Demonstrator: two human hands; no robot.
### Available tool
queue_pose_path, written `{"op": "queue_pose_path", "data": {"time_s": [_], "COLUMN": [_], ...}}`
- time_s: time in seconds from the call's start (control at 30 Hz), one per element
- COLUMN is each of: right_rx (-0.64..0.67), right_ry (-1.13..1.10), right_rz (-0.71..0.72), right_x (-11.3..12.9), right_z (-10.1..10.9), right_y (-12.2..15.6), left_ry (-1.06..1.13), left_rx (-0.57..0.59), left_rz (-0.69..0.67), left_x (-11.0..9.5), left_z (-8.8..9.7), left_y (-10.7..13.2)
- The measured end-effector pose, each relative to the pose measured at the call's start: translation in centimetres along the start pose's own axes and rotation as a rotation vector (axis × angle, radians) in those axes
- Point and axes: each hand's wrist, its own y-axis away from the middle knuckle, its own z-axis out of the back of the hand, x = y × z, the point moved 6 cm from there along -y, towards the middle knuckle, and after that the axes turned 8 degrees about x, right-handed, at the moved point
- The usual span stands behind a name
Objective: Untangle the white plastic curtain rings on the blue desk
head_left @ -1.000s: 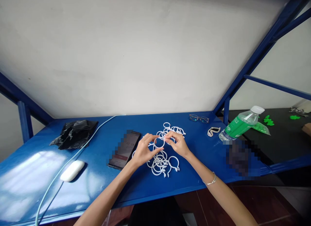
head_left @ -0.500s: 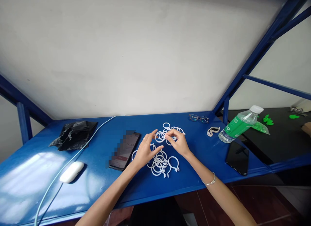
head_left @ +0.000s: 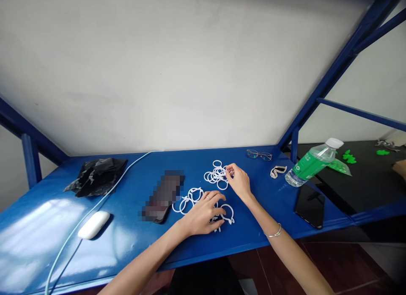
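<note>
White plastic rings with small clip ends, like curtain rings, lie in two groups on the blue table. My left hand point(head_left: 204, 212) is over the nearer group, its fingers spread and curved down beside a ring point(head_left: 228, 206) at the right. It hides much of that group, though several rings show on its left. My right hand point(head_left: 238, 180) is at the right side of the farther pile of rings point(head_left: 217, 174). Its fingers are bent and slightly apart, with no ring clearly held between them.
Left of the rings lie a phone point(head_left: 163, 197), a white case point(head_left: 94, 225), a pale cable point(head_left: 104, 195) and a black plastic bag point(head_left: 97, 176). Glasses point(head_left: 259, 155), a beige strap-like item point(head_left: 278, 172), a water bottle point(head_left: 312, 164) and a dark phone point(head_left: 311, 207) are on the right.
My left hand has come down and toward me over the nearer rings. My right hand has moved slightly right, from the middle of the farther pile to its side. The phone screen has darkened.
</note>
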Motion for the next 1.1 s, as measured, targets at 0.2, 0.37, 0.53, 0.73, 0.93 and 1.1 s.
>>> {"op": "queue_pose_path", "data": {"time_s": [0.2,0.37,0.53,0.73,0.93,1.1], "right_rx": [-0.073,-0.076,0.003,0.212,0.213,0.210], "right_ry": [0.025,-0.113,-0.315,-0.521,-0.569,-0.642], "right_rz": [0.071,0.149,0.217,0.364,0.398,0.380], "right_x": [0.6,1.2,2.3,4.4,5.1,5.0], "right_z": [0.5,0.6,0.7,0.0,-0.8,-0.9], "right_y": [0.2,0.1,0.3,1.4,2.0,2.1], "left_ry": [-0.046,0.011,-0.001,-0.077,-0.083,0.003], "left_rx": [0.004,-0.097,-0.370,-0.555,-0.527,-0.539], "left_rz": [-0.019,-0.017,0.118,0.310,0.321,0.344], "left_x": [-0.4,-0.3,1.8,4.1,4.2,4.6], "left_z": [-0.5,0.3,2.0,3.7,3.4,3.3], "left_y": [-0.2,-0.1,0.6,1.7,1.7,1.9]}}
